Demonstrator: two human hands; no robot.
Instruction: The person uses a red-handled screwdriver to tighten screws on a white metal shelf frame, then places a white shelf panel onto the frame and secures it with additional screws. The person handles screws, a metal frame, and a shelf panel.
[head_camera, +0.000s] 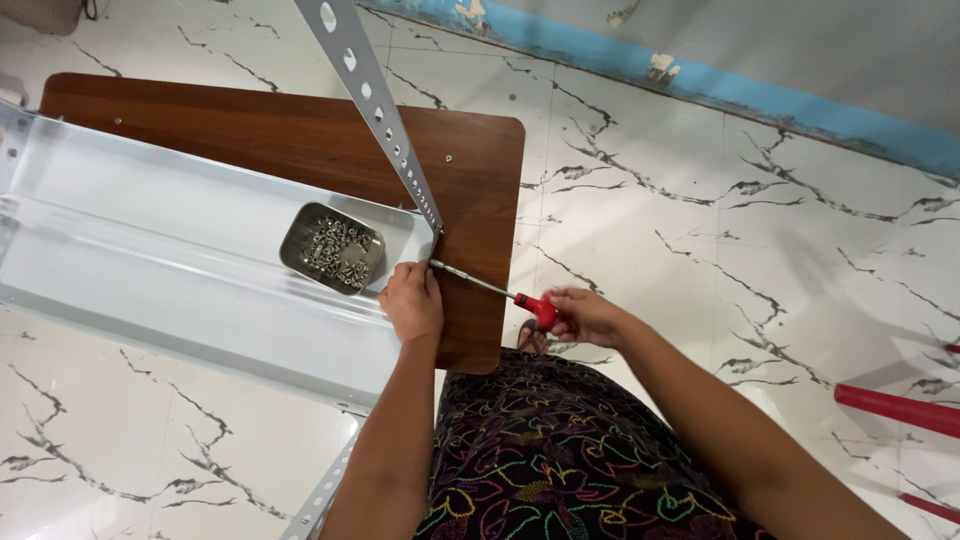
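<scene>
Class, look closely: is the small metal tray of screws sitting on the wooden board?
No, the metal tray of screws sits inside the white metal shelf panel, which itself lies across the wooden board.

From my feed, the slotted angle bar (375, 105) ran off the top edge; my left hand (413, 303) hid the shelf corner, and the tray's screws (335, 252) blurred together.
</scene>
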